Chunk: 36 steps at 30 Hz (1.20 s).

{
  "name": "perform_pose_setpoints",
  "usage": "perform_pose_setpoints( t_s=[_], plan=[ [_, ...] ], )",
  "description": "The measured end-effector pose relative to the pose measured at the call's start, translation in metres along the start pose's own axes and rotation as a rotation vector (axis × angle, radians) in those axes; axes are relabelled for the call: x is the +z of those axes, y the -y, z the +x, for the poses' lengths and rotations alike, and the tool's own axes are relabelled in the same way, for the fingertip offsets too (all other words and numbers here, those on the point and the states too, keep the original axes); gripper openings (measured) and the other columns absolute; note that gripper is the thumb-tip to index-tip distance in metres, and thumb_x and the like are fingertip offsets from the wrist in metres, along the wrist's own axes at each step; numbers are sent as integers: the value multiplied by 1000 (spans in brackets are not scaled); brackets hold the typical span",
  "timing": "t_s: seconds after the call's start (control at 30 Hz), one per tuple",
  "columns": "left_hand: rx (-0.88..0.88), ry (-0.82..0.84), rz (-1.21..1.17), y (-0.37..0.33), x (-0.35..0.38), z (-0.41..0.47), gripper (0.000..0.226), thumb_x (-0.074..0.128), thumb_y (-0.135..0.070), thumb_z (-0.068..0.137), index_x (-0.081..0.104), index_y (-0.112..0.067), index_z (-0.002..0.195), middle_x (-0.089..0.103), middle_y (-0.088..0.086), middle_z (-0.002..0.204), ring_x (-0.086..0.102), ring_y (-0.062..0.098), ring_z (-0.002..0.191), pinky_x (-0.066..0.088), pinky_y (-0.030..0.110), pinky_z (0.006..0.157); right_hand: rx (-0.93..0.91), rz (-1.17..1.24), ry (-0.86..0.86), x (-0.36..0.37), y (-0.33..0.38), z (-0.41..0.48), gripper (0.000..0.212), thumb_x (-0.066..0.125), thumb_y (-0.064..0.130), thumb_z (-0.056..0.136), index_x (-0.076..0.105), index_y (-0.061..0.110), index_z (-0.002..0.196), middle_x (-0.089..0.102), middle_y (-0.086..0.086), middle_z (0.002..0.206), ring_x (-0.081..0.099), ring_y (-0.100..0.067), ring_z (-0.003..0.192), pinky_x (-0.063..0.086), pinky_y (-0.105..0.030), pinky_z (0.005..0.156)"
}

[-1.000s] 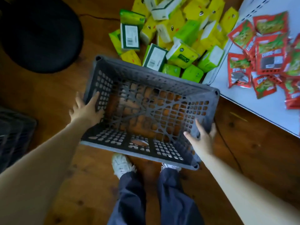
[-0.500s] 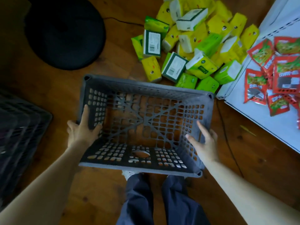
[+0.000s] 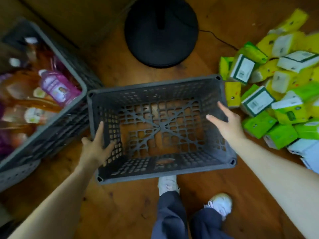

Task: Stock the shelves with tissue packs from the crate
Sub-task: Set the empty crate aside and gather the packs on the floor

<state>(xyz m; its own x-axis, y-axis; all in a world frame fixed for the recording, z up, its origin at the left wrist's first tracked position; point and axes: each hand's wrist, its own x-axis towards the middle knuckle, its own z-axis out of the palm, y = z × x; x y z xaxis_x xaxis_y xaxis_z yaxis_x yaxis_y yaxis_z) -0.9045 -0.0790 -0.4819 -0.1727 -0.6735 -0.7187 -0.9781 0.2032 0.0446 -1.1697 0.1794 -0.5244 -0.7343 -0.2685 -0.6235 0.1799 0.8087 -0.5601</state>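
So you've got the grey crate (image 3: 155, 90) held between both hands, and it sits over your left shoe (image 3: 168, 185). Your left hand (image 3: 96, 144) is clamped on the left wall, thumb on the outside and fingers over the rim onto the inner mesh. Your right hand (image 3: 226, 121) pinches the right wall the same way, except there the thumb's inside. The hands are well apart, one per side. You can see the wooden floor (image 3: 120, 213) straight through the crate's lattice bottom.

The tissue packs (image 3: 276, 100) are heaped on the floor just to the right of the crate, green and yellow ones all jumbled, a few showing white barcode ends. On the left, near the held crate, there's a second crate (image 3: 57, 133) with bottles in it, including a purple bottle (image 3: 58, 87), though that side's pretty blurry. A round black base (image 3: 161, 31) sits on the floor beyond the crate, with a thin cable (image 3: 217, 38) running off it.
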Motion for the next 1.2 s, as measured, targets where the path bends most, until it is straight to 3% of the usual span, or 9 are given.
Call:
perform_pose_setpoints(
  t_s=[0.07,0.2,0.27,0.37,0.47,0.63,0.77,0.9,1.2],
  plan=[
    [19,55,-81,3,5,0,81,54,-40,91,-6,-44,146,20,27,143,44,43,112,40,38,95,-11,-60,-17,2,10,10,72,64,59,72,36,45,138,24,-5,151,23,-29,139,29,-48,110],
    [-41,44,-217,13,16,6,81,53,-44,90,-6,-48,145,22,22,140,42,25,68,44,35,78,-88,-74,25,6,38,32,63,65,47,80,38,45,137,25,1,151,24,-24,139,28,-42,109],
    [-85,37,-263,21,21,4,80,53,-44,90,-6,-49,145,21,22,142,37,20,62,43,34,74,-153,-62,61,13,58,47,61,67,43,81,42,40,136,31,3,149,29,-22,137,29,-35,107],
    [-184,8,-320,36,24,4,80,54,-46,89,-4,-49,145,18,23,145,50,38,90,45,40,86,-237,-61,119,31,83,63,60,69,44,78,47,37,133,38,0,146,33,-21,135,29,-34,110],
    [-268,0,-393,56,23,9,84,56,-49,87,-8,-53,142,13,19,152,32,42,131,38,46,102,-331,-97,195,57,100,70,63,69,55,73,48,41,131,38,-2,145,32,-23,136,28,-41,113],
    [-339,-87,-452,56,17,7,83,55,-43,90,-4,-44,147,9,18,154,26,41,135,34,48,104,-292,-137,221,69,112,59,64,68,46,79,40,42,136,21,-5,152,17,-27,141,20,-43,115],
    [-176,-223,-354,27,16,3,73,52,-33,94,7,-31,151,12,11,152,18,34,138,32,47,106,-283,-177,196,55,110,37,62,65,43,82,38,39,138,18,-3,153,15,-25,142,20,-41,114],
    [27,-118,-290,-24,20,-15,68,48,-27,96,9,-25,151,17,8,154,19,30,140,31,44,108,-290,-235,198,29,91,7,64,57,45,88,30,31,144,28,1,150,25,-20,139,27,-36,110],
    [389,81,-154,-128,29,-97,60,45,-25,97,17,-19,150,31,7,149,26,27,137,29,37,108,104,-150,214,-70,13,-87,66,58,32,90,25,25,146,42,-9,143,41,-22,131,33,-32,104]
  ],
)
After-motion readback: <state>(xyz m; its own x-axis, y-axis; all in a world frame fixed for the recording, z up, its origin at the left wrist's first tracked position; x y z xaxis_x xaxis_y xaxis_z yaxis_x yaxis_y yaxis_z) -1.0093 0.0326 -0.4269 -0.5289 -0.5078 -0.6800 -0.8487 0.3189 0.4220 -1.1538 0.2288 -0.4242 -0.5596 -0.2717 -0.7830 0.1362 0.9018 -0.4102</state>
